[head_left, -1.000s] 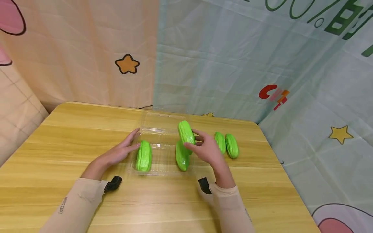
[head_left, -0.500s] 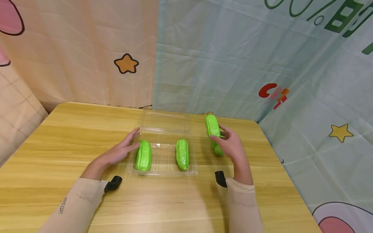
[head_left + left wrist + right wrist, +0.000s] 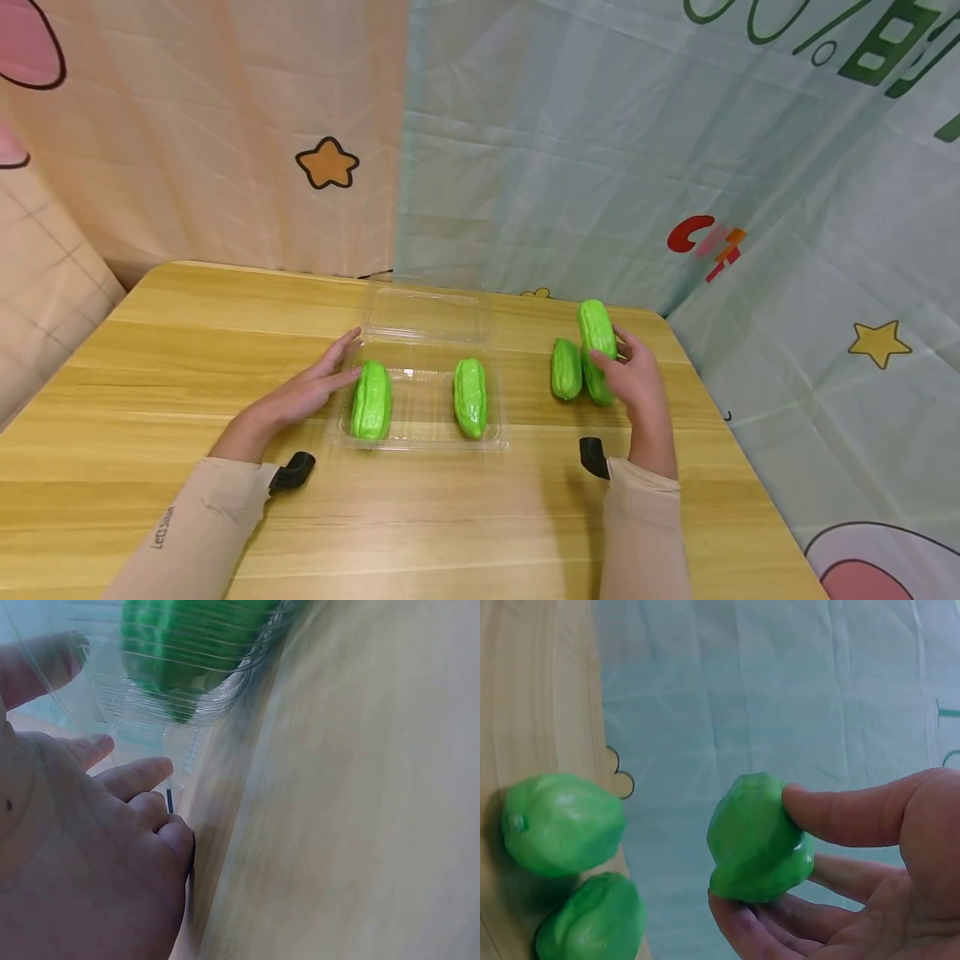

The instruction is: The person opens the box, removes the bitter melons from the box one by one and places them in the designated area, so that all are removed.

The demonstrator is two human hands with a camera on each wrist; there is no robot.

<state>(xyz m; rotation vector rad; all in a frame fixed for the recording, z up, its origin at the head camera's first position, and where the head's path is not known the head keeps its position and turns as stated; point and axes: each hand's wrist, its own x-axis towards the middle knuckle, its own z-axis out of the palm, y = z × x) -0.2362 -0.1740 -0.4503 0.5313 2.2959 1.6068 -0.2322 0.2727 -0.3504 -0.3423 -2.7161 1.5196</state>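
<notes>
My right hand [image 3: 637, 379] holds a ridged green bitter melon [image 3: 596, 325] between thumb and fingers, raised above the table at the right. Just below it, partly hidden, lies another bitter melon [image 3: 600, 390], with one more [image 3: 566, 368] to its left. In the right wrist view, thumb and fingertips pinch the held melon [image 3: 757, 836] from opposite sides. A clear plastic clamshell box [image 3: 420, 417] stands in the middle, a melon [image 3: 371, 400] at its left end and another [image 3: 470, 398] at its right. My left hand [image 3: 303, 396] rests at the box's left edge, fingers extended.
The box's clear lid [image 3: 426, 315] lies folded back towards the rear of the wooden table [image 3: 420, 525]. A printed curtain [image 3: 540, 167] hangs right behind the table's back edge. Black camera mounts [image 3: 292, 472] jut from both sleeves.
My right hand has carried the bitter melon from over the box's right end to the right, above the melons on the table. My left hand and the box stay where they were.
</notes>
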